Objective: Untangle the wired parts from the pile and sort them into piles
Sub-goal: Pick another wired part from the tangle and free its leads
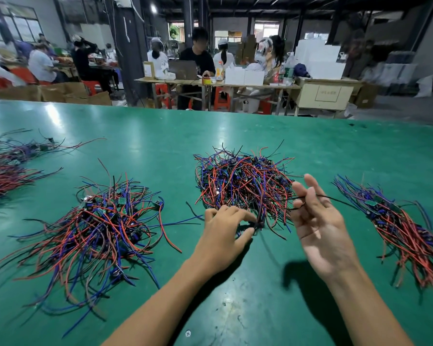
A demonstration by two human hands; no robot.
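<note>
A tangled pile [243, 181] of red, blue and black wired parts with small green boards lies at the middle of the green table [160, 136]. My left hand [223, 236] pinches a small dark part with its wires at the pile's near edge. Palm up beside the pile, my right hand [320, 221] holds a thin black wire [340, 199] between thumb and fingers. The wire runs right toward a laid-out pile [405, 228]. A loose spread pile [98, 226] lies to the left.
More sorted bundles [8, 168] sit at the table's far left edge. Behind the table, people sit at wooden benches with white boxes [245, 76], cardboard boxes [60, 92] and red stools.
</note>
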